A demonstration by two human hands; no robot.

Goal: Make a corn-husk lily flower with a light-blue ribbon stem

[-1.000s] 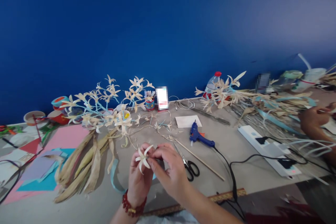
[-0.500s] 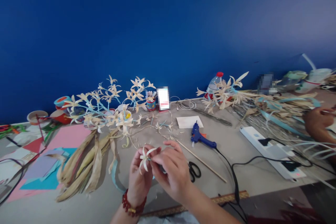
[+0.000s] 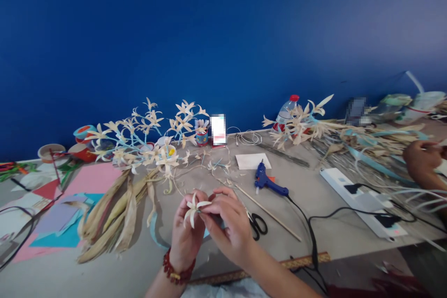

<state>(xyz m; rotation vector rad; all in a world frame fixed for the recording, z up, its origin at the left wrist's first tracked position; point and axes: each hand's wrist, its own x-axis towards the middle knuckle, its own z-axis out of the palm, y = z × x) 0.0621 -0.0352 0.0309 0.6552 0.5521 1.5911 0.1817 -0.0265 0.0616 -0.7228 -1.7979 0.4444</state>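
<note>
- Wall (image 3: 223, 46): blue, behind the table
- Table (image 3: 118, 281): grey, supports all materials
- Husks (image 3: 115, 221): dried, bundled, left of both hands
- Power strip (image 3: 337, 185): white, right side, black plugs fitted
- Right hand (image 3: 230, 226): thumb and fingertips pinched on the flower
- Left hand (image 3: 186, 237): fingers closed around the flower, above the table
- Glue gun (image 3: 267, 182): blue, beside a white card (image 3: 247, 161)
- Scissors (image 3: 259, 228): black handles, near the right hand
- Flower (image 3: 192, 209): pale, open petals, between both hands

Tabletop (image 3: 111, 277) free lower left, scissors (image 3: 257, 228) blocking right
</note>
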